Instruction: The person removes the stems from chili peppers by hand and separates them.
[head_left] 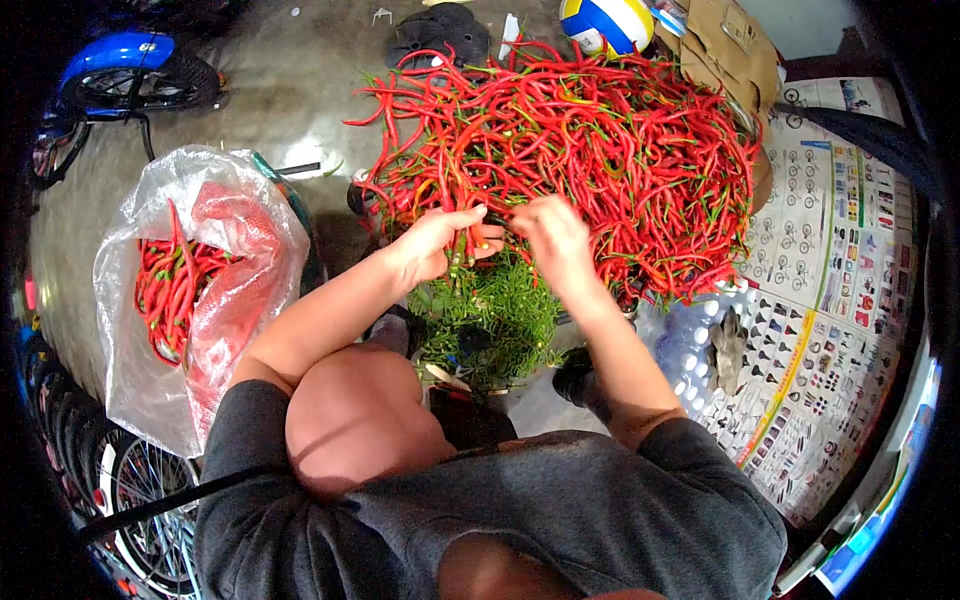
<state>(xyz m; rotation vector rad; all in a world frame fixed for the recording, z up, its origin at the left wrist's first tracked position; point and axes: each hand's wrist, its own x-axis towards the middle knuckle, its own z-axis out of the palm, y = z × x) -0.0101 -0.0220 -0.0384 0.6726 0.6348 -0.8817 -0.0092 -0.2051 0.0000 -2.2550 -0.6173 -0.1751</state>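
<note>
A large heap of red chili peppers (600, 170) lies in front of me. My left hand (440, 240) is closed around a few chili peppers (462, 235), their stem ends pointing down towards me. Just to the right, my right hand (555, 238) has its fingers pinched together close to the left hand's fingertips. Whatever sits in that pinch is too small to make out. Below both hands is a pile of green chili stems (485, 315), between my legs.
On the left stands a clear plastic bag (125, 370) with a red-and-white woven lining, holding red chilies (175, 285). Bicycle wheels (150, 490) are at lower left. A ball (608, 22) and cardboard (725, 50) lie behind the heap. Printed sheets (850, 260) and a grey glove (728, 352) are at right.
</note>
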